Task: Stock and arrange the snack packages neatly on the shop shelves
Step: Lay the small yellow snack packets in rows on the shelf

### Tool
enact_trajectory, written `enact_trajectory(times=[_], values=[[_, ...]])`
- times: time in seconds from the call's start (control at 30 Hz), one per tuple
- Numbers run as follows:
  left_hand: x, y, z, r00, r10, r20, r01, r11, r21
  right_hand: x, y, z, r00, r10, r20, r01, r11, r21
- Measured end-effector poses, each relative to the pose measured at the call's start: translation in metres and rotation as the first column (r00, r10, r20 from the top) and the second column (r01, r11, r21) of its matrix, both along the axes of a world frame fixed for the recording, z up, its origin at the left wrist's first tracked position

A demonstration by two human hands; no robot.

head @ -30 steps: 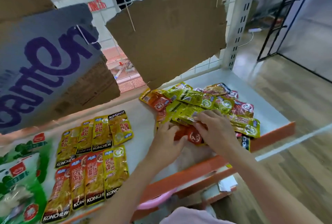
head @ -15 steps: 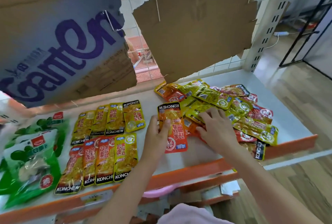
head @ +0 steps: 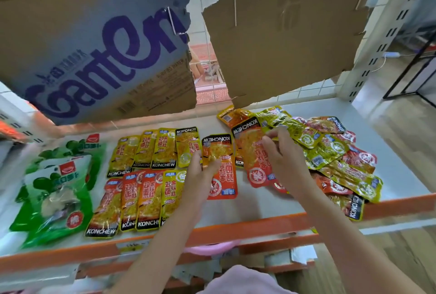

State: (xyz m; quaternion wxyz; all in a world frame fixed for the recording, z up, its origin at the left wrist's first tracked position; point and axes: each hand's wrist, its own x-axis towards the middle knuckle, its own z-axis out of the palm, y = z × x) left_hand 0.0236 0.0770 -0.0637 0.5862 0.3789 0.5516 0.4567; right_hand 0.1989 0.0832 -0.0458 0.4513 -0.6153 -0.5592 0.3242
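I see the left hand has carried its orange packet leftward — now just beside the arranged rows. The right hand has lifted off the pile — it now pinches a second orange packet.

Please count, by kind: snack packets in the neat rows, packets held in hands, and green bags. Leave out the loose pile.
Packets in neat rows: 8
Held packets, left hand and right hand: 2
Green bags: 2
Total: 12
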Motion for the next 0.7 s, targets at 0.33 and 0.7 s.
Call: enact_trajectory(times=[0.33,0.7], values=[[-0.01,0.0,0.006,0.981,-0.033,0.193,0.024,0.999,0.049,-0.011,-0.01,-0.001,0.753,0.104,-0.65,-0.305,0.93,-0.204],[-0.034,0.004,0.015,0.964,-0.265,0.022,0.263,0.962,0.078,-0.012,-0.007,-0.005,0.849,0.498,-0.178,-0.527,0.824,-0.208]])
